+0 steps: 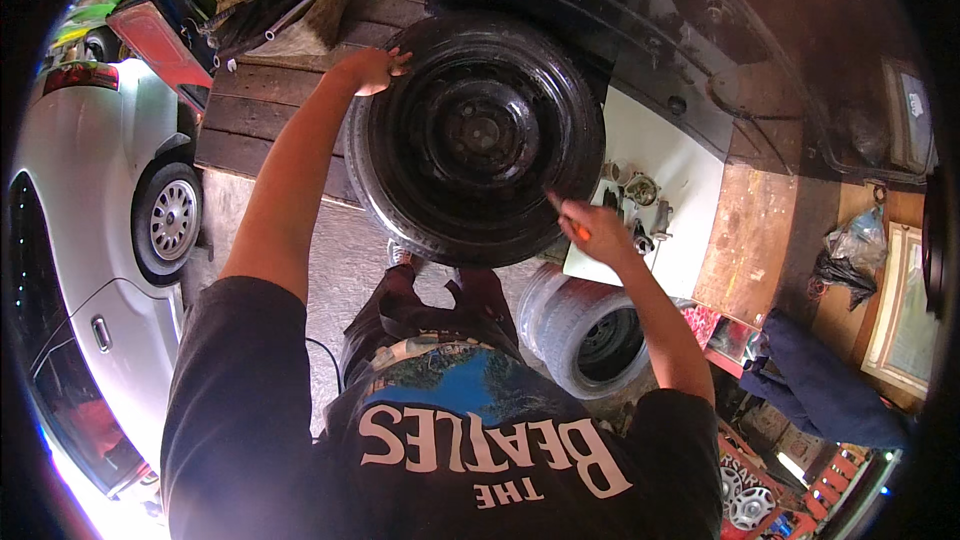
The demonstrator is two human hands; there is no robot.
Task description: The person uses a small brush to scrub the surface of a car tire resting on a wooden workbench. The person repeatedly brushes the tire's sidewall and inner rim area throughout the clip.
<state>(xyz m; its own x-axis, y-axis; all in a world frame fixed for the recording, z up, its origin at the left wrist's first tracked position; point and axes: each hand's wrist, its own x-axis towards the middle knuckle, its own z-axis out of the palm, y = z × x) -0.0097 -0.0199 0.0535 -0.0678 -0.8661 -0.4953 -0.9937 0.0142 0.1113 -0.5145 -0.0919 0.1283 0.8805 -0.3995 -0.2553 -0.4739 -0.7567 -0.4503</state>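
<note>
A black car wheel (485, 130) with a tyre fills the middle of the view, its dark steel rim facing me and shining as if wet. My left hand (372, 71) rests against the tyre's upper-left edge, fingers apart. Closed around an orange-handled tool (580, 230), my right hand (598, 233) is at the wheel's lower right. The tool's thin dark end meets the lower-right part of the wheel near the rim; its exact kind is too small to make out.
Wooden planks (250, 105) lie behind the wheel, with a worn sack (285, 0) of tubes. At right, a white surface (685, 165) bears small metal parts. More tyres (585, 330) sit on the floor below. A silver car (95, 210) stands at left, a dark vehicle panel (660, 30) behind.
</note>
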